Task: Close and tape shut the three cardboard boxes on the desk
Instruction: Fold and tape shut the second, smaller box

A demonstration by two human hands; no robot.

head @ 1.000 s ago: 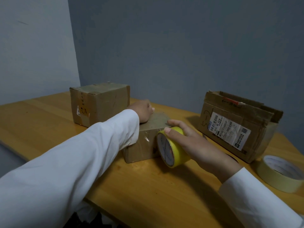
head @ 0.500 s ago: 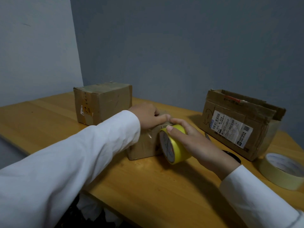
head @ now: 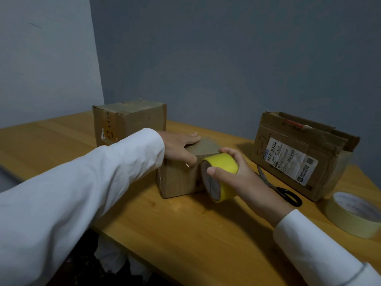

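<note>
At the wooden desk's [head: 185, 230] centre, the left hand [head: 181, 146] presses flat on the small brown cardboard box [head: 181, 178], while the right hand [head: 237, 176] grasps the yellow tape roll [head: 221, 176] touching its 3 o'clock side.

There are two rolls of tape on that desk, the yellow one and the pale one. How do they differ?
The yellow tape roll is bright yellow; the pale tape roll is cream. The yellow tape roll stands on edge against the small box, gripped by the right hand; the pale tape roll lies flat on the desk, untouched. The yellow band looks wider, the pale roll larger across and thinner. Both are ring-shaped rolls with open cores.
</note>
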